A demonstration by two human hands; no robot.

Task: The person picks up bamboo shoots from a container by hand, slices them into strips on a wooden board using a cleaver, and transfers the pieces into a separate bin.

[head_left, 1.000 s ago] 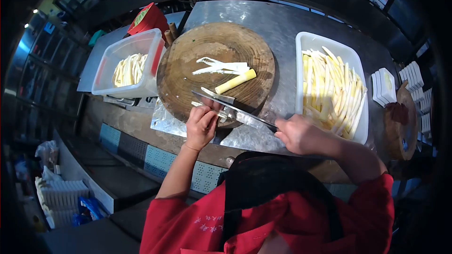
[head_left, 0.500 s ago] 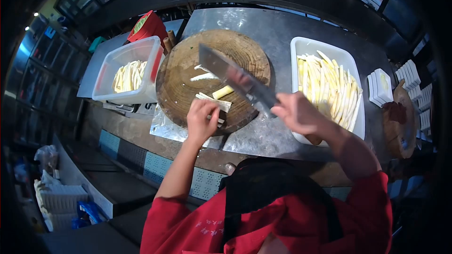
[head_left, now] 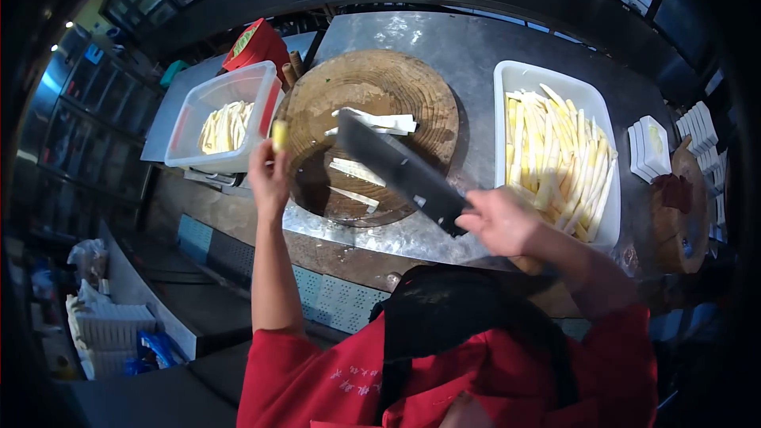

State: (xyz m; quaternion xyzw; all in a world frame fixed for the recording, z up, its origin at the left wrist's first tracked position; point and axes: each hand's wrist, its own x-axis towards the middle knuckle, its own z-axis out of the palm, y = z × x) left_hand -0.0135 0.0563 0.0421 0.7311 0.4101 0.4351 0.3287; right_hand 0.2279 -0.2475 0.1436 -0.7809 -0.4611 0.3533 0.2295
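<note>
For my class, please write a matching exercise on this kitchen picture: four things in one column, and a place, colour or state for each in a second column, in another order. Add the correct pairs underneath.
Column one
1. Cleaver
2. Short yellow piece
3. Round chopping block
4. Red container

Column two
A. Brown, resting on the metal table
B. Raised in the fingers of the left hand
C. Just beyond the clear tub on the left
D. Gripped by its handle in the right hand

Right pairs: 1-D, 2-B, 3-A, 4-C
</note>
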